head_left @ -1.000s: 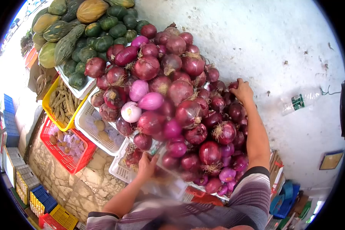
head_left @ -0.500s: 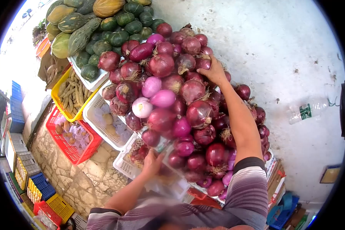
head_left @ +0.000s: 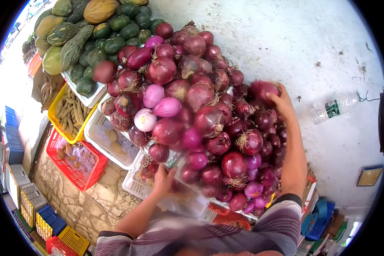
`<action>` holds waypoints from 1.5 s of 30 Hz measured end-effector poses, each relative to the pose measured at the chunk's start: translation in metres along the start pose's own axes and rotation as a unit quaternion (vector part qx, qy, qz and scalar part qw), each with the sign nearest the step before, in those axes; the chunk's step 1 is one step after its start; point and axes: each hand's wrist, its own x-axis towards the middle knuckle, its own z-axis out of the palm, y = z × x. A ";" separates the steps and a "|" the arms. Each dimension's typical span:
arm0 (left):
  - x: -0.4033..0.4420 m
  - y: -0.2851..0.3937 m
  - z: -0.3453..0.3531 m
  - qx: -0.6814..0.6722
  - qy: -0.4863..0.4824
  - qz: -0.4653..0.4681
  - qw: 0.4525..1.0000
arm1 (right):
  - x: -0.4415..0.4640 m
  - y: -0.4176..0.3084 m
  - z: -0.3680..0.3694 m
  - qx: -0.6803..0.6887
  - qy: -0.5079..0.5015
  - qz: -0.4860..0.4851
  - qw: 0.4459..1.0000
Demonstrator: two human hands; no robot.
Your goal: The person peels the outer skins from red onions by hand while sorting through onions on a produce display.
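A large heap of red onions (head_left: 199, 94) fills the middle of the view, some with dry roots and papery skin. My right hand (head_left: 282, 100) is closed around a red onion (head_left: 262, 93) at the wall side of the heap. Low at the heap's front edge is my left hand (head_left: 163, 181), thumb and fingers apart, beneath a red onion (head_left: 158, 152). Beside it stands a white crate (head_left: 134, 184) with a few onions inside. A blurred patch partly covers the area right of my left hand, so any contact there is unclear.
Green and yellow pumpkins (head_left: 72, 47) lie at the upper left. A yellow basket (head_left: 52, 112) of long tubers, a white basket (head_left: 89, 132) and a red basket (head_left: 87, 182) stand on the left. A plastic bottle (head_left: 335, 107) hangs on the white wall (head_left: 286, 38).
My right hand has moved right and slightly down along the heap, now carrying a red onion. My left hand stays near the same place; the view has shifted slightly.
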 end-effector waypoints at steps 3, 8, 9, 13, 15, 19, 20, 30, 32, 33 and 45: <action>0.000 0.006 -0.002 0.001 -0.003 0.011 1.000 | -0.044 -0.005 -0.027 0.075 0.026 0.099 0.992; -0.004 0.023 -0.007 -0.010 -0.018 -0.020 1.000 | -0.012 0.064 -0.075 -0.293 0.093 0.058 0.950; -0.003 0.020 -0.006 -0.008 -0.016 -0.011 1.000 | -0.011 0.048 -0.067 -0.334 0.099 0.021 0.937; -0.001 0.003 -0.002 0.011 -0.006 0.006 1.000 | 0.001 -0.033 0.022 -0.326 0.044 -0.079 0.941; -0.001 0.004 -0.002 -0.001 -0.005 0.010 1.000 | 0.030 -0.030 0.072 -0.309 -0.030 -0.146 0.939; 0.003 -0.010 0.004 -0.007 0.003 0.002 1.000 | 0.082 -0.028 0.153 -0.399 -0.169 -0.150 0.889; 0.003 -0.010 0.004 0.007 -0.001 0.001 1.000 | 0.090 -0.023 0.167 -0.408 -0.197 -0.144 0.880; 0.003 -0.032 0.011 -0.006 -0.008 0.021 1.000 | 0.092 -0.027 0.214 -0.563 -0.167 -0.162 0.793; 0.008 -0.026 0.014 -0.005 0.009 0.041 0.999 | 0.115 0.009 0.224 -0.557 -0.147 -0.238 0.782; 0.007 -0.022 0.013 0.003 0.012 0.050 0.999 | 0.118 0.012 0.226 -0.553 -0.138 -0.273 0.775; -0.005 0.004 0.004 -0.044 0.015 0.016 0.999 | 0.091 -0.051 0.182 -0.515 -0.124 -0.180 0.829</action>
